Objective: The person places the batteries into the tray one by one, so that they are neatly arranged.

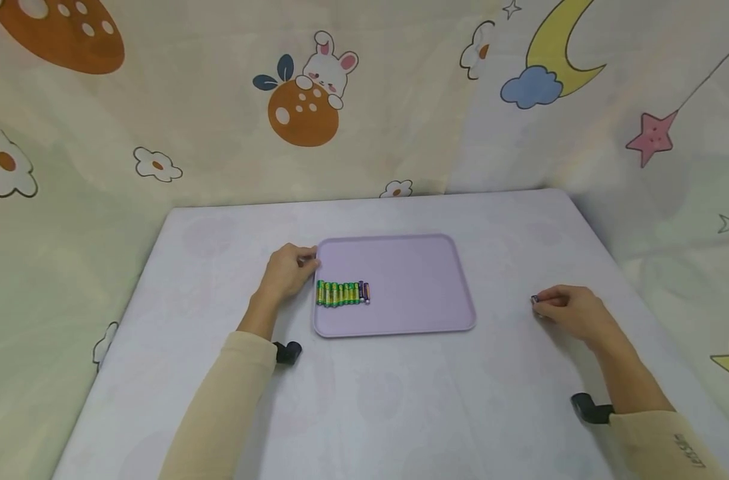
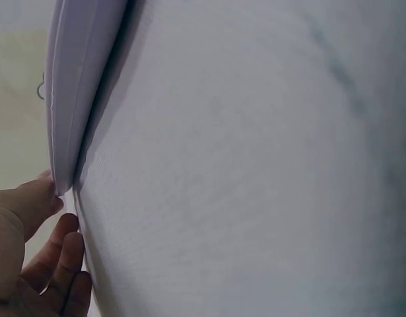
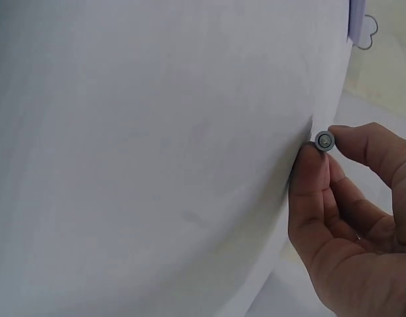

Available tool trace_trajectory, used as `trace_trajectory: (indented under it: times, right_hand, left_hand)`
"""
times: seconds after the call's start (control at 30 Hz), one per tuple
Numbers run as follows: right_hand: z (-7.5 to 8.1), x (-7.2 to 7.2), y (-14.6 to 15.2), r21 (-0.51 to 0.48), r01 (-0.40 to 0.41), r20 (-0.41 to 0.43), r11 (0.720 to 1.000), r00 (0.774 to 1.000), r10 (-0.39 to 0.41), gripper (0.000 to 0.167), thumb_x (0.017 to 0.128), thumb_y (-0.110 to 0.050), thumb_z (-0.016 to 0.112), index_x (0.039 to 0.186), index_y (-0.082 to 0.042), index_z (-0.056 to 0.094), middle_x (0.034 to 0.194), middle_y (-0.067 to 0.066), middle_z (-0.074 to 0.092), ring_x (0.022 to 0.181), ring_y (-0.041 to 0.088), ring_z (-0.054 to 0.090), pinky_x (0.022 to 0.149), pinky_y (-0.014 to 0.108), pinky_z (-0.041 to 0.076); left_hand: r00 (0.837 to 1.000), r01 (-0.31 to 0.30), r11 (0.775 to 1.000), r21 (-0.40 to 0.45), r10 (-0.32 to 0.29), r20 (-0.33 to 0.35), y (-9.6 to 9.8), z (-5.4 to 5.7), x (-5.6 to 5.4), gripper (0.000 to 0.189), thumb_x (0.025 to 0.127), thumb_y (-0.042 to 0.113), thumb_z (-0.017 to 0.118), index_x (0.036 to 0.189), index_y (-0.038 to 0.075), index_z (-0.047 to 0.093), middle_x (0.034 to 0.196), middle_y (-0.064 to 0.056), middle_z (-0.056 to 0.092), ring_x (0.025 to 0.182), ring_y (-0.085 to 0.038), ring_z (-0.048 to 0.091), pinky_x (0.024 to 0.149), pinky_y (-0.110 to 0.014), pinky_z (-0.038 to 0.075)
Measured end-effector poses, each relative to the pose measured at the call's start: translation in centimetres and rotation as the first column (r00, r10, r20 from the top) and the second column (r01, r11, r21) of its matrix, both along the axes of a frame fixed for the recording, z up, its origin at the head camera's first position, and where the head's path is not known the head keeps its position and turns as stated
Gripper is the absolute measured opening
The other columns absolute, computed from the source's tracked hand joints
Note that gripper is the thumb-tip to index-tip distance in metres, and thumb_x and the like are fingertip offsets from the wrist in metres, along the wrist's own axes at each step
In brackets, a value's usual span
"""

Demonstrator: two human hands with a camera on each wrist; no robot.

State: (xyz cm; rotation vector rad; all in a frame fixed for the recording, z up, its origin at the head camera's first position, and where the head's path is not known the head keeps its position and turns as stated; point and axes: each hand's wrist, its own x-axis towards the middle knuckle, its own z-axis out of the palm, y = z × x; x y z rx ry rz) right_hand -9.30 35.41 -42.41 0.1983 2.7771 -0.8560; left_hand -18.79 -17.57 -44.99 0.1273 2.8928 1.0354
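Observation:
A lavender tray (image 1: 406,287) lies at the middle of the table. Along its left side stands a row of several green-and-yellow batteries (image 1: 337,294) with two dark batteries (image 1: 364,293) at the right end, all side by side. My left hand (image 1: 285,272) holds the tray's left rim with thumb and forefinger; its other fingers curl loosely in the left wrist view. Well right of the tray, my right hand (image 1: 571,310) pinches a small battery (image 3: 325,140) between thumb and fingers. Its round end faces the right wrist camera, and most of its body is hidden.
A white cloth (image 1: 388,400) covers the table. Behind it hangs a patterned curtain (image 1: 208,100). Black wrist mounts show beside the left sleeve (image 1: 220,407) and the right sleeve (image 1: 664,443).

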Motion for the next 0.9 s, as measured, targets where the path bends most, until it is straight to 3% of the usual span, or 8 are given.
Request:
trace_trajectory:
  times: [0.23, 0.53, 0.9]
  right_hand:
    - [0.2, -0.8, -2.5, -0.109, -0.043, -0.022, 0.993, 0.999, 0.041, 0.043, 0.099, -0.033, 0.069, 0.124, 0.003, 0.066, 0.109, 0.014, 0.071, 0.097, 0.021, 0.06, 0.075, 0.022, 0.049]
    - [1.2, -2.1, -6.4, -0.237, -0.088, -0.045, 0.968, 0.996, 0.079, 0.038, 0.099, -0.026, 0.07, 0.122, 0.003, 0.066, 0.109, 0.014, 0.073, 0.094, 0.014, 0.063, 0.076, 0.019, 0.052]
    - [0.3, -3.4, -11.2, -0.357, -0.126, -0.057, 0.925, 0.992, 0.113, 0.034, 0.098, -0.019, 0.07, 0.123, 0.005, 0.067, 0.111, 0.018, 0.072, 0.094, 0.018, 0.066, 0.075, 0.021, 0.053]
  left_hand:
    - [1.0, -0.013, 1.0, -0.003, 0.013, 0.013, 0.0, 0.1, -0.1, 0.039, 0.101, 0.026, 0.067, 0.138, 0.012, 0.065, 0.128, -0.017, 0.064, 0.109, -0.031, 0.062, 0.091, -0.046, 0.052]
    - [1.0, -0.014, 1.0, -0.004, 0.014, 0.021, 0.1, -0.2, -0.3, 0.04, 0.101, 0.027, 0.067, 0.139, 0.014, 0.065, 0.124, -0.015, 0.063, 0.108, -0.03, 0.061, 0.09, -0.045, 0.051]
    - [0.999, -0.016, 1.0, -0.018, 0.017, 0.037, 0.0, 0.1, -0.2, 0.04, 0.101, 0.029, 0.067, 0.139, 0.014, 0.065, 0.125, -0.015, 0.062, 0.108, -0.03, 0.06, 0.09, -0.044, 0.051]
